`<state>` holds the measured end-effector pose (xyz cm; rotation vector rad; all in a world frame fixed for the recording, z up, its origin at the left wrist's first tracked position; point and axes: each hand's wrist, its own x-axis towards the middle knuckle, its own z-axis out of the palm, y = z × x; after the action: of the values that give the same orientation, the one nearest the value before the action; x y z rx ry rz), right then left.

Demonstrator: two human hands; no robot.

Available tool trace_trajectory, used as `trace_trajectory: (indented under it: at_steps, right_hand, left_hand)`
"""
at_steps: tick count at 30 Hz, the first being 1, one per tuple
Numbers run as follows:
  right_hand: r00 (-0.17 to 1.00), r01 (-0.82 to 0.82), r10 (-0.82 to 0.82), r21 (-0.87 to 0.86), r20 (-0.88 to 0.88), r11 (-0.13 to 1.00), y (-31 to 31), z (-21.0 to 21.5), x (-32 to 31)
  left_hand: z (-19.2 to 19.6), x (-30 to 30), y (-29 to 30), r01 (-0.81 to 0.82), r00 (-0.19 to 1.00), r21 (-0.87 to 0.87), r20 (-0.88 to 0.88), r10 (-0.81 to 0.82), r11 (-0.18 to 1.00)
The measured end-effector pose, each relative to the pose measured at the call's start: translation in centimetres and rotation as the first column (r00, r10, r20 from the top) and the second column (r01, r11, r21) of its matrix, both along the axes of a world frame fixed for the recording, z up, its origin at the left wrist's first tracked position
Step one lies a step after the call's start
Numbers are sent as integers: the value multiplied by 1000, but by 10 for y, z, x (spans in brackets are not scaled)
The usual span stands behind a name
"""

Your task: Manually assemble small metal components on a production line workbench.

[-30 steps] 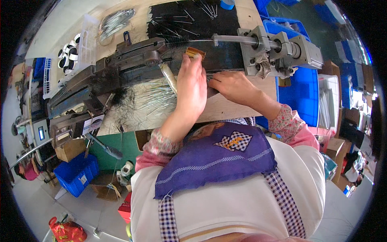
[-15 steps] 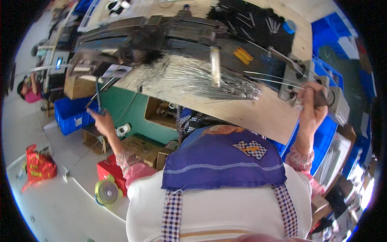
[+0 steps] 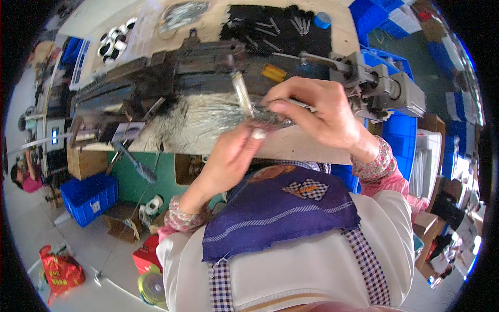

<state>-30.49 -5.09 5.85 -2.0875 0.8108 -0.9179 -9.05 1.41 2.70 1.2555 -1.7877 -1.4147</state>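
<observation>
Left hand, right hand back together by wires; right pinching metal rod, left's grip unclear

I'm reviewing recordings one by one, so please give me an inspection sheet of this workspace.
Surface: wooden bench top, dark bristles scattered at left.
Job's things: thin metal wires, loosely spread; dark metal machine.
Clutter: yellow block, blue round cap, black-and-white rolls.
Hands: right hand pinches a thin metal piece; left hand is by the wires, its grip unclear.
Cables: thin cord hanging below the bench.
Surroundings: blue crate and red bag on the floor, another person at far left.
</observation>
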Motion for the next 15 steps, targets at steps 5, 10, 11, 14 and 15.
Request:
trace_trajectory:
  at_steps: [5, 10, 11, 14, 15]
  right_hand:
    - [936, 272, -323, -295, -140, 916, -32, -21, -34]
    - [821, 175, -368, -420, -437, 890, -52, -31, -26]
    - [803, 140, -346, -411, -486, 901, -55, -32, -26]
    - [772, 133, -377, -450, -511, 883, -55, -36, -23]
    - [760, 127, -377, -448, -529, 885, -59, -34, -24]
  left_hand:
    - [-48, 21, -15, -438, 880, -25, -218, 423, 899]
    - [-55, -50, -19, -287, 727, 368, -517, 451, 884]
    - [-42, -51, -21, -185, 690, 492, -551, 469, 851]
    - [21, -34, -33, 49, 314, 546, -804, 506, 837]
    - [24, -14, -41, 153, 298, 533, -827, 476, 832]
